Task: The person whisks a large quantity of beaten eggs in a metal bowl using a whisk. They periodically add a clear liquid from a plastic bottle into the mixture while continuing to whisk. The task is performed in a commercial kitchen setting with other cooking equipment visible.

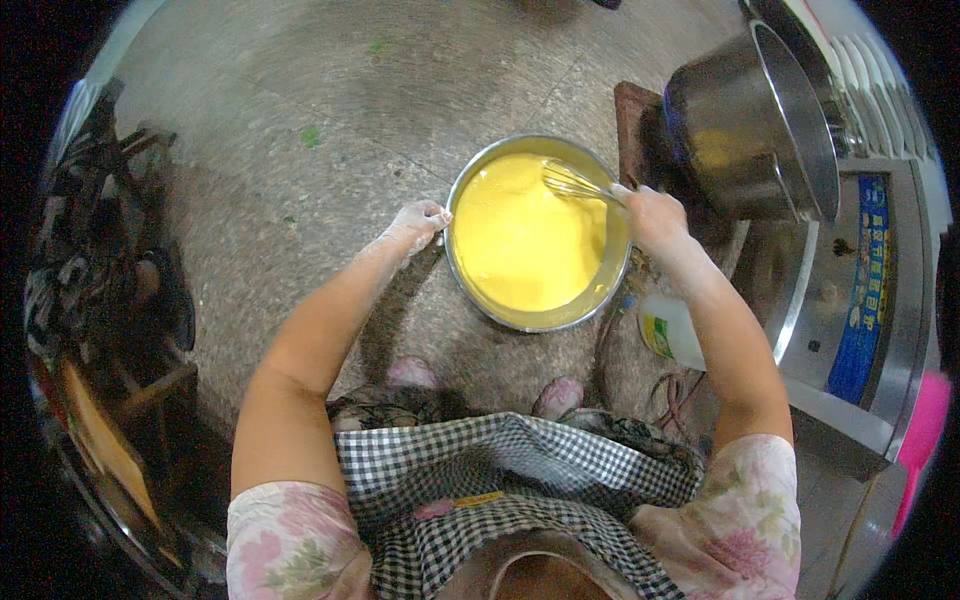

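A round metal basin [538, 328] holds a smooth yellow liquid mixture [525, 240] in front of me. My left hand [421, 223], dusted with white powder, grips the basin's left rim with its fingers. In my right hand [651, 215] is the handle of a wire whisk [574, 181], above the basin's right side. The whisk's wires slant to the left over the mixture; whether their lower ends dip into it is hard to tell. What carries the basin's weight is hidden beneath it.
At the upper right a large metal pot [720, 135] stands beside a steel-edged unit [810, 315]. A whitish plastic container [671, 326] is below my right forearm. A pink plastic utensil [924, 420] lies at the far right. Dark clutter [97, 247] lines the left; my shoes [560, 396] are on the floor.
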Available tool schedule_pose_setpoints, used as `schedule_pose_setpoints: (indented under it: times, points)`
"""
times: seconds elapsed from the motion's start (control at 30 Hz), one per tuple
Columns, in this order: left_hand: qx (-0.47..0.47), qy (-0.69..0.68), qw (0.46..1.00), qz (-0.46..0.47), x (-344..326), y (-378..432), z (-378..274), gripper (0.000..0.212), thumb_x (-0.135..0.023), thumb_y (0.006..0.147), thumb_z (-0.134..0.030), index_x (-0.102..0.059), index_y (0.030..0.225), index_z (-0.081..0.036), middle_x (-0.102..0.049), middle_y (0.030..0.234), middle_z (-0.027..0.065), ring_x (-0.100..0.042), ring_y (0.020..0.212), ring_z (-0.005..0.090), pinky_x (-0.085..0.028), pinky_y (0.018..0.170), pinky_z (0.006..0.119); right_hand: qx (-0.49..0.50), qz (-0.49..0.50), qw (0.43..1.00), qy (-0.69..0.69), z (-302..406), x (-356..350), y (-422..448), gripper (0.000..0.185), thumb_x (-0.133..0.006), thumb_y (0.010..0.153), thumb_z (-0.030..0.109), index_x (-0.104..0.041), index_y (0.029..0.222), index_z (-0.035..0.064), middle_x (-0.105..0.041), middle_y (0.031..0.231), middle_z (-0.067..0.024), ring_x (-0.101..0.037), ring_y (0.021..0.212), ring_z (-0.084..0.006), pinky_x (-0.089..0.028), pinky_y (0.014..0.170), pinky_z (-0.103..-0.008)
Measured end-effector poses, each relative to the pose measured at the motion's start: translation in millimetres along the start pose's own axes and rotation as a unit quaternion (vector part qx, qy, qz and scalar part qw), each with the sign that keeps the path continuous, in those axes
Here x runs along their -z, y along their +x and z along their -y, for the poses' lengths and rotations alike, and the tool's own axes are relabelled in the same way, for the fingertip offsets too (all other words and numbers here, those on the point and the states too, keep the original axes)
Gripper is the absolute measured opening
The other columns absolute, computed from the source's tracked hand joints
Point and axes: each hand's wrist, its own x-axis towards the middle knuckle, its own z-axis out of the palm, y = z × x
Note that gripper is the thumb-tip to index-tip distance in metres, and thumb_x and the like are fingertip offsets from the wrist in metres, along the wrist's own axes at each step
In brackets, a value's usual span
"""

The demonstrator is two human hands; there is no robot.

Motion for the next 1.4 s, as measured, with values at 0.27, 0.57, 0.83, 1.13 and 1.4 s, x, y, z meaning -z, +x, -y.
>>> schedule_pose_setpoints:
  times: [0.27,0.57,0.83,1.13,1.4]
  points:
    - [0.034,-0.011,0.999,0.006,0.2,-3.1,-10.9,0.021,-0.057,0.082,-0.023,-0.059,0.081,-0.002,-0.056,0.066,0.0026,-0.050,0.060,0.0114,-0.041,0.058,0.028,0.057,0.028,0.997,-0.036,21.8,6.4,18.2,0.028,-0.040,0.083,0.016,-0.053,0.108,0.0199,-0.059,0.092,-0.0132,-0.060,0.085,-0.0293,-0.049,0.066,-0.0398]
    - [0.025,0.027,0.999,-0.006,-0.4,-5.4,-10.6,0.022,-0.058,0.081,-0.026,-0.060,0.084,-0.004,-0.057,0.068,0.0036,-0.050,0.059,0.0098,-0.041,0.057,0.027,-0.008,0.175,0.984,0.027,-15.0,-40.3,-61.4,0.027,-0.045,0.084,0.027,-0.055,0.104,0.0115,-0.063,0.085,-0.0144,-0.060,0.082,-0.0302,-0.049,0.069,-0.0417]
    - [-0.011,0.041,0.999,-0.009,3.3,-1.2,-0.2,0.024,-0.059,0.080,-0.027,-0.062,0.086,-0.003,-0.059,0.069,0.0044,-0.053,0.065,0.0133,-0.043,0.061,0.031,0.100,0.191,0.959,0.186,31.5,-58.0,-86.9,0.033,-0.051,0.082,0.027,-0.052,0.106,0.0048,-0.060,0.088,-0.0201,-0.059,0.085,-0.0327,-0.047,0.074,-0.0430]
    - [0.012,0.013,1.000,0.023,0.4,8.4,2.0,0.027,-0.060,0.079,-0.029,-0.062,0.085,-0.003,-0.059,0.068,0.0050,-0.052,0.066,0.0127,-0.043,0.063,0.031,0.072,0.053,0.991,0.100,57.5,-65.6,-4.0,0.027,-0.045,0.084,0.025,-0.054,0.104,0.0091,-0.061,0.080,-0.0179,-0.061,0.076,-0.0329,-0.049,0.066,-0.0442]
    - [-0.026,0.088,0.996,0.001,1.9,7.9,-3.7,0.028,-0.061,0.077,-0.031,-0.062,0.081,-0.003,-0.061,0.071,0.0063,-0.054,0.069,0.0135,-0.044,0.066,0.032,0.049,0.059,0.993,-0.093,7.9,8.8,-6.4,0.021,-0.044,0.083,0.018,-0.060,0.095,0.0126,-0.062,0.086,-0.0128,-0.062,0.082,-0.0266,-0.050,0.063,-0.0381]
